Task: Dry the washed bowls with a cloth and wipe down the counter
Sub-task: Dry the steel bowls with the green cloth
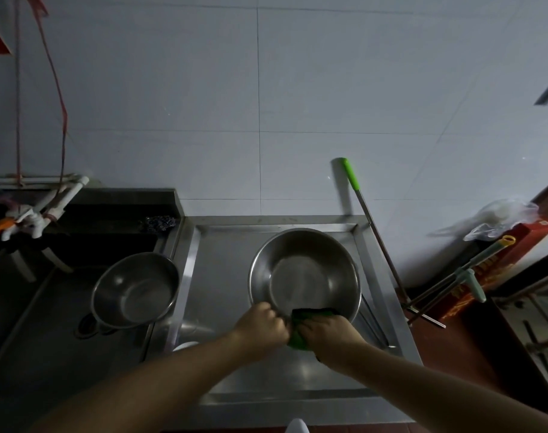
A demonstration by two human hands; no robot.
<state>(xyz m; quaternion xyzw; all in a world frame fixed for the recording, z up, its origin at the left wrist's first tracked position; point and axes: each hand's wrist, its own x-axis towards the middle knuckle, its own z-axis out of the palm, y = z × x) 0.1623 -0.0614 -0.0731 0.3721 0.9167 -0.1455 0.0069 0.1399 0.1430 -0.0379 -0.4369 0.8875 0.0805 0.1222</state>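
Our forearms reach forward and converge. Our left hand (261, 323) curls its fingers in a pinch, knuckles up. Our right hand (325, 334) sits just beside it, fingers bent downward, gripping.

Recessed stainless steel counter tray (222, 276): the large round stainless steel bowl (303, 270) occupies its centre-right, close to the right raised rim. Both forearms cross the near edge. Open steel surface lies left of the bowl and along the near strip. A small white round object (185, 345) sits at the near-left corner. The smaller stainless steel bowl (135, 289) stands in the dark sink, against the divider. A green-handled metal pole (369, 220) leans at the right rim.
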